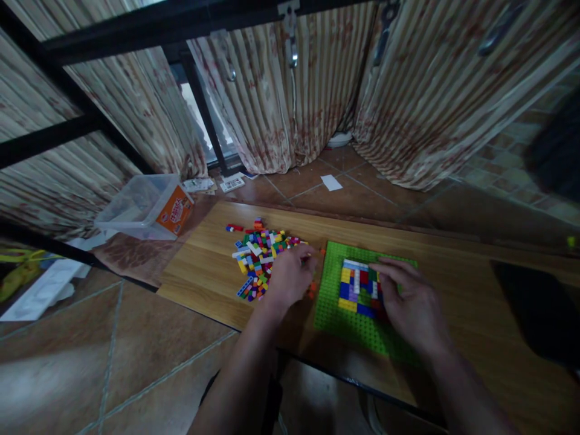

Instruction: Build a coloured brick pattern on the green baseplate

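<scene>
My left hand (292,275) is over the right edge of a pile of loose toy bricks (260,257). Its fingers are curled together, and whatever may be between them is hidden. My right hand (410,299) rests at the right side of a block of joined bricks (351,290), fingers stretched out and thumb apart. Yellow, blue, white, red and purple bricks make up this block, partly covered by the hand. It sits on a green studded baseplate (326,308). A few orange bricks (312,291) lie between my left hand and the baseplate.
Everything lies on a long wooden table (194,260). A clear plastic box (140,208) with an orange label stands beyond its left end. At the right is a dark flat object (534,308). Striped curtains (281,103) hang behind, and a white paper (331,182) lies on the tiled floor.
</scene>
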`<state>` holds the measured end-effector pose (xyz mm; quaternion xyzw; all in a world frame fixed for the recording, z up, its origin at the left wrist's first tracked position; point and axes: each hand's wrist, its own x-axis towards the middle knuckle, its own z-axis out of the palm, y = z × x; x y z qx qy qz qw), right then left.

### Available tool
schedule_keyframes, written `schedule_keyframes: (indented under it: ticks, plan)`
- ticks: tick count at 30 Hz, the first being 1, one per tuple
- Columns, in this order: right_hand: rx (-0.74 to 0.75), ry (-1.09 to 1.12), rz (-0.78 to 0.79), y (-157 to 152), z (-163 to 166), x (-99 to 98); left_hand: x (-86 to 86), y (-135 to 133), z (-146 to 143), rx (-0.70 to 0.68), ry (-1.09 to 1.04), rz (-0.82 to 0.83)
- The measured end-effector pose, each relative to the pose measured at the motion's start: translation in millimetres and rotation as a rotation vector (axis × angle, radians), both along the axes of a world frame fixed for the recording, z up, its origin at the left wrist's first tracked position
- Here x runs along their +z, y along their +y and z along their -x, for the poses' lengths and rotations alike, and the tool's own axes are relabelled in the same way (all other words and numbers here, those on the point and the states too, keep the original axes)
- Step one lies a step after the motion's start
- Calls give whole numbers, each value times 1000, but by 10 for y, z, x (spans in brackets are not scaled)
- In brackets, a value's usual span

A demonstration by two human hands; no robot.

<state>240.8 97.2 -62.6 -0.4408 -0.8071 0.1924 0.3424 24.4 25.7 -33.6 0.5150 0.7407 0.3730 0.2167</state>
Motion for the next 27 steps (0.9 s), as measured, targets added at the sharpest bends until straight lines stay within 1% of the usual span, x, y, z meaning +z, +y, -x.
schedule_keyframes:
  ticks: [2,5,7,11,14,17,19,21,24,27]
  plan:
    - [2,15,17,-4,6,10,-24,-1,174,76,32,13]
    - [9,10,38,-16,31,7,-28,-8,282,83,113,46]
    - [6,6,39,-25,51,7,-7,-9,249,44,185,67]
    - [-6,-1,34,-29,71,15,19,12,93,-71,355,95]
    - [-3,4,20,-20,67,12,-9,41,32,-79,463,147]
    - [2,22,6,-11,55,10,-39,61,34,-71,507,186]
    - [-4,39,1,-6,44,24,-38,65,43,-68,491,175]
    - [-20,70,-2,-4,31,52,-23,64,35,-69,426,127]
    - [-49,132,27,-8,13,111,-8,56,-35,-122,235,-16]
    - [-66,188,118,-23,4,156,-29,52,-174,-194,71,-129]
